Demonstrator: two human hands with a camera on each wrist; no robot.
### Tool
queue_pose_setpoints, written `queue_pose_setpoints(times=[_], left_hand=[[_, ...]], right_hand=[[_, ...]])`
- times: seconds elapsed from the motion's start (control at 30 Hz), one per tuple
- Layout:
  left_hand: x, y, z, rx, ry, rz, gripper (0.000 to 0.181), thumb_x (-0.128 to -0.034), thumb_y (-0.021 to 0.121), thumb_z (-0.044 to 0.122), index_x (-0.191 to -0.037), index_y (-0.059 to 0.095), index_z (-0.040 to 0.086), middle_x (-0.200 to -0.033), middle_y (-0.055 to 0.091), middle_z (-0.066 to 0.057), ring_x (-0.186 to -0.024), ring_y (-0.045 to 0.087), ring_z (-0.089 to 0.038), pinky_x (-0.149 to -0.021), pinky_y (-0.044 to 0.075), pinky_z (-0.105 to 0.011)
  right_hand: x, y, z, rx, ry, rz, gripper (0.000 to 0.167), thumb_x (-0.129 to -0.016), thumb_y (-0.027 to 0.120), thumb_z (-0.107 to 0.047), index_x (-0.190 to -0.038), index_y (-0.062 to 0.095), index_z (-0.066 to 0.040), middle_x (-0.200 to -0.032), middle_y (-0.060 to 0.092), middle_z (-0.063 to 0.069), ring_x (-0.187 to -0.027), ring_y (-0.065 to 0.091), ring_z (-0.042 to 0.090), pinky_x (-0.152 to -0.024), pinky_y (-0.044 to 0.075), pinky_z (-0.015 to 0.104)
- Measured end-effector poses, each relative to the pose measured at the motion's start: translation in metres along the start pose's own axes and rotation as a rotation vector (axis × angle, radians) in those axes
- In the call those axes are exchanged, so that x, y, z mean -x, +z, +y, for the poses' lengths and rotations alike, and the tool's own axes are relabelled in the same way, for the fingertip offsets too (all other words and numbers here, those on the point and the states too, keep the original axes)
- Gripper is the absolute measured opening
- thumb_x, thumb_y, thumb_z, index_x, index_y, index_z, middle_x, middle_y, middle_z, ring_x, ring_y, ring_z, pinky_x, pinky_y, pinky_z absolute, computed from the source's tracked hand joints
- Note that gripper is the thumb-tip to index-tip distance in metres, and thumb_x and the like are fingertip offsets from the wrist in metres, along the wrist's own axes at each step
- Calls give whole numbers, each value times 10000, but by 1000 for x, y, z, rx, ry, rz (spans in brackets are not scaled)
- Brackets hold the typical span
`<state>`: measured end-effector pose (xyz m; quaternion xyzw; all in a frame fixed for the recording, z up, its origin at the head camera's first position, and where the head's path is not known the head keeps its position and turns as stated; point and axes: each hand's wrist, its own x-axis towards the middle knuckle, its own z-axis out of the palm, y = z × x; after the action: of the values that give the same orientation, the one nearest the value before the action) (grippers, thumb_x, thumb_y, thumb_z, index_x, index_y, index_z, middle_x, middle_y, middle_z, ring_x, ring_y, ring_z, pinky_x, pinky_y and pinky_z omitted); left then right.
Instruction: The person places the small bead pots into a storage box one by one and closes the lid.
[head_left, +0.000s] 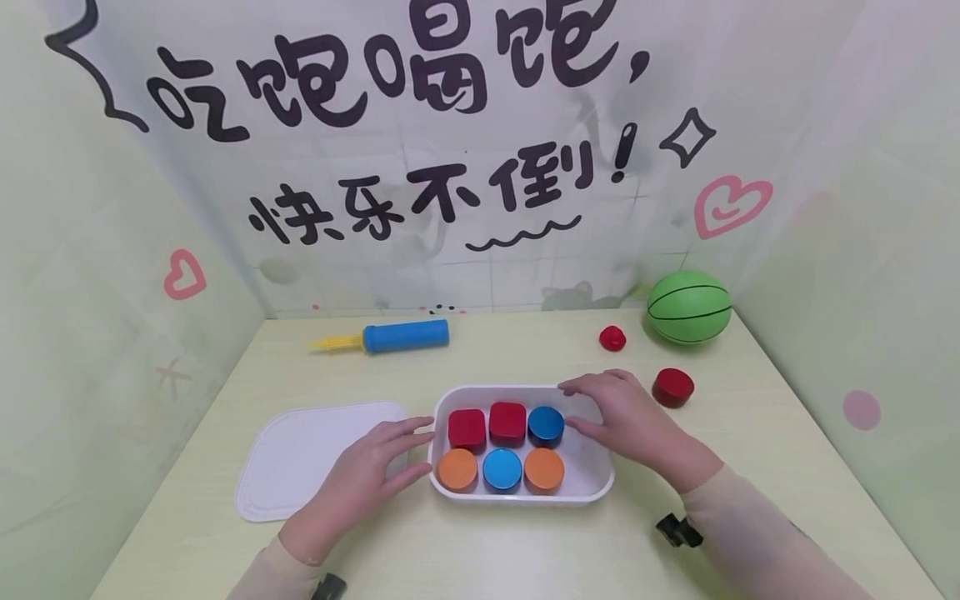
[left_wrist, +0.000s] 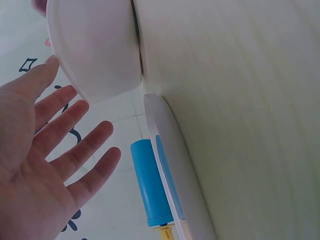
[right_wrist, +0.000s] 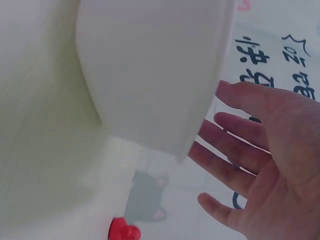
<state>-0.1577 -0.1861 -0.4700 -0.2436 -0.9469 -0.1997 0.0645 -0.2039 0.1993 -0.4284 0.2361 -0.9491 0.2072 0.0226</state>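
Note:
A white rectangular tub with rounded corners stands on the table between both hands. Inside lie two red blocks, a dark blue round block, a light blue round block and two orange round blocks. At the tub's left rim, the left hand has its fingers spread and fairly straight, fingertips at the edge. The right hand reaches over the tub's right end, its fingers loosely bent and its thumb near the dark blue block. Neither hand visibly holds a block.
A flat white lid lies left of the tub. Behind it is a blue hand pump with a yellow nozzle. To the right are a red round block, a small red object and a green ball.

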Motion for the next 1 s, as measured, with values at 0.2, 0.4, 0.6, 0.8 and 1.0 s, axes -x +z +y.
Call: queue_pose_setpoints(times=[0.2,0.4,0.6,0.8,1.0], left_hand=[[0,1,0,0,13,9,490,-890,801,429,-1347,701,282,-1469,611,106,-1300,613,-161,-1022,581,-410],[0,1,-1,-5,22,16,485,-893,798,427,-1347,701,283,-1469,611,107,-1302,610,-158,-1025,579,-408],[0,0,0,-7,16,13,489,-894,797,427,-1351,698,282,-1473,609,105,-1305,610,-162,-1022,581,-412],[-1,-1,1,-10,2,-3,494,-892,798,432,-1352,697,286,-1476,606,106,-1314,605,-165,-1032,575,-415],[0,-1,1,-18,3,0,497,-888,801,435,-1350,699,283,-1476,607,101,-1314,606,-171,-1027,578,-418]], right_hand=[[5,-10,26,-3,47,59,427,-893,822,-243,-1283,712,-107,-1249,739,66,-1180,676,326,-1039,525,594],[10,-15,65,22,9,162,368,-892,808,-162,-1231,713,-54,-1212,738,125,-1072,703,336,-928,595,521],[18,-24,97,45,52,183,374,-874,807,-142,-1215,701,-34,-1167,712,166,-946,676,349,-866,578,515],[29,-32,118,39,145,122,492,-867,828,-234,-1278,668,-16,-1296,659,229,-1252,564,457,-1021,483,652],[34,-35,132,78,213,67,586,-861,829,-353,-1313,650,-27,-1329,647,237,-1270,552,476,-987,447,722]])
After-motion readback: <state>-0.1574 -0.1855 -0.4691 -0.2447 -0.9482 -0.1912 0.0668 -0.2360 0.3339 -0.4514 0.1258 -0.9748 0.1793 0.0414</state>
